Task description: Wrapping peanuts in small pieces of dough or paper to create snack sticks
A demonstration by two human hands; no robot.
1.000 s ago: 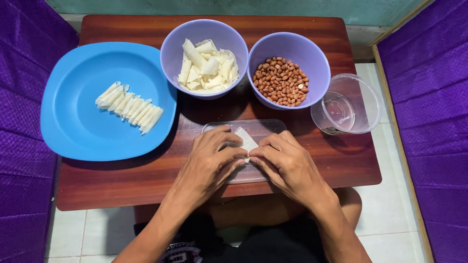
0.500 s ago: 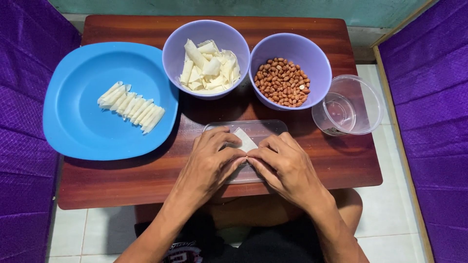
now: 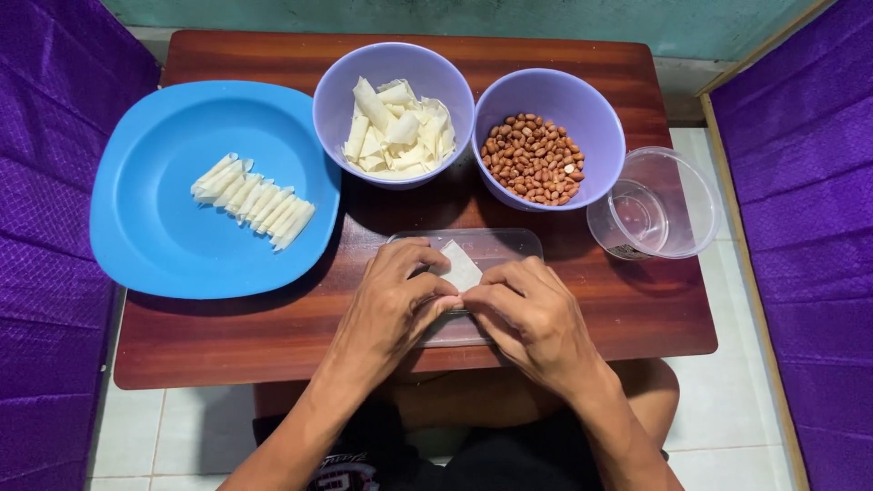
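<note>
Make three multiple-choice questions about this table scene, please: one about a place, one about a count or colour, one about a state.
1. Where do the finished white rolls lie?
A. on the blue plate
B. in the clear cup
C. on the floor

2. How many purple bowls stand on the table?
A. one
B. two
C. four

3. What is the state of the clear plastic cup?
A. full of peanuts
B. turned upside down
C. upright, with no food in it

Answers:
1. A, because the rolls sit in a slanted row on the plate at the left.
2. B, because one bowl holds white wrapper pieces and the other bowl holds peanuts.
3. C, because its open mouth faces up and its bottom shows through.

Both the left hand and the right hand press on a white wrapper over a clear tray.
</note>
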